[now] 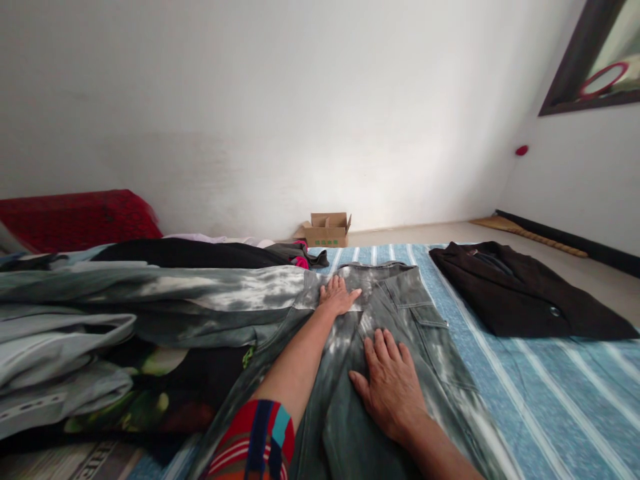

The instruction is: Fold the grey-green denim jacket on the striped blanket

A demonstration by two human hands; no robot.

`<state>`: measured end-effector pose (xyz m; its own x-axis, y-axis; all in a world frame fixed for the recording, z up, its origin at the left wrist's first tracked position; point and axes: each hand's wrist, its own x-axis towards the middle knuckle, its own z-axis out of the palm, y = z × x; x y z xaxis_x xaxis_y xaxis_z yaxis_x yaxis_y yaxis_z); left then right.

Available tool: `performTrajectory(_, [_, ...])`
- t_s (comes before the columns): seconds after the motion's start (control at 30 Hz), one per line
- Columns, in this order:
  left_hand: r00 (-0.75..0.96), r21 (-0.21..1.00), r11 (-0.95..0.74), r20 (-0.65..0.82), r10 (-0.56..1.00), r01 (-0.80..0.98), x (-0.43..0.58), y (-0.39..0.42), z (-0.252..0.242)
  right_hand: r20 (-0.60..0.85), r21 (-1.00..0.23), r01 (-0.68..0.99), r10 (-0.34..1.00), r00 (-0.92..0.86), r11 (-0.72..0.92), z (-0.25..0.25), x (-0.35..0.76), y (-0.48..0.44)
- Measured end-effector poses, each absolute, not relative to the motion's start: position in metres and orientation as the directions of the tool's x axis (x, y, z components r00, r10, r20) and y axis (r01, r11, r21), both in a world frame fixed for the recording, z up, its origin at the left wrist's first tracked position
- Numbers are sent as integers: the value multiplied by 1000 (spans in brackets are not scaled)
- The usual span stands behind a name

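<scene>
Hands are what we see first, both ours and both bare, pressed flat on a pair of mottled grey washed-denim trousers (425,320) spread along a blue bedsheet with pale stripes (530,393). The trousers lie lengthwise away from us, with the waistband at the far end and a side pocket showing on the right. Our left hand (339,295) reaches farther, palm down just below the waistband, fingers spread and open, gripping nothing. Its forearm runs back to a short sleeve striped in red, blue and teal (255,443) at the bottom edge. Our right hand (393,383) lies nearer to us, at the middle of the trousers. It too is flat and open, fingers together and pointing away, resting on the cloth without holding any of it. The two hands are near each other but apart. To the left, a low heap of folded grey and black clothes (75,347) lies beside the trousers, and a band of the same mottled grey cloth stretches across it; we cannot tell whether that is one leg of the trousers. Behind the heap is a dark red patterned cloth (75,217). To the right, well apart from the trousers, a dark brown jacket (520,297) lies flat on the sheet. Beyond the bed a small open cardboard box (327,231) stands on the floor against the plain white wall (300,100), and a dark frame (575,67) hangs at the upper right.
</scene>
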<state>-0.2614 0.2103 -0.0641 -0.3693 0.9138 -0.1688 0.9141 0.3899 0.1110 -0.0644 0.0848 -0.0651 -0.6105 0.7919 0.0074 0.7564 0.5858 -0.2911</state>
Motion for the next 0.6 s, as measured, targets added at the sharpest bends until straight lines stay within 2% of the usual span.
performTrajectory(0.3, [-344, 91, 365, -187, 920, 926, -252, 184, -59, 4, -283, 758, 791, -612, 588, -62, -63, 85])
performTrajectory(0.6, [-308, 88, 327, -183, 934, 941, -245, 168, -59, 37, -216, 762, 785, -618, 611, -66, -59, 86])
